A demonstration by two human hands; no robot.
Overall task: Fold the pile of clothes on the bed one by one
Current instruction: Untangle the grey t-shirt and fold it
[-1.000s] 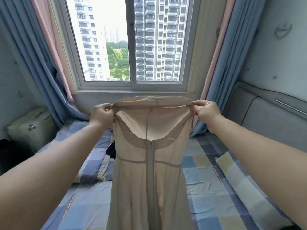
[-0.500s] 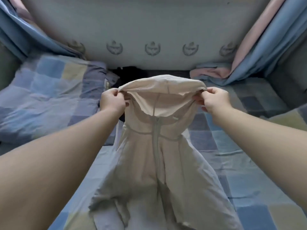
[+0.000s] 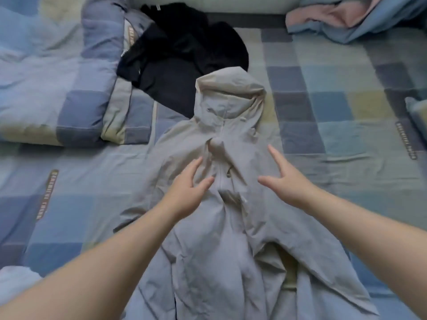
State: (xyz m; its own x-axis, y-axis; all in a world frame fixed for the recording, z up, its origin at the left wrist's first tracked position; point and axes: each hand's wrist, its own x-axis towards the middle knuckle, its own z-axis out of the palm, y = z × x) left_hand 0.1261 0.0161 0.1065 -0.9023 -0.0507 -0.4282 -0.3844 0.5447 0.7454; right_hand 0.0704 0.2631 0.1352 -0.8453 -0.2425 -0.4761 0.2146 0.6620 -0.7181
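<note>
Jacket: Your beige hooded jacket (image 3: 221, 227) lies spread front-up on the bed (image 3: 335, 125). Its hood points to the far end and its hem runs off the near edge of the view. The zip runs down the middle, and the cloth is rumpled around the chest.
Left hand: Your left hand (image 3: 184, 197) is over the jacket's chest, just left of the zip, with the fingers straight and fanned and gripping nothing.
Right hand: Your right hand (image 3: 288, 185) is over the right side of the chest with the fingers spread wide and the thumb pointing in toward the zip. It holds nothing either.
Hands together: They are apart, one on each side of the zip — whether the palms press the cloth or sit just above it cannot be told.
Black clothes: A heap of black clothes (image 3: 180, 54) sits at the far end, left of the hood. The hood's far edge lies against it.
Quilt: A folded checked quilt (image 3: 57, 84) lies at the far left, just beside the black heap.
Curtain: Pink-and-blue curtain cloth (image 3: 346, 17) is bunched at the far right — well apart from the jacket.
Sheet: The bed's checked sheet shows blue, grey and pale yellow squares on both sides of the jacket.
</note>
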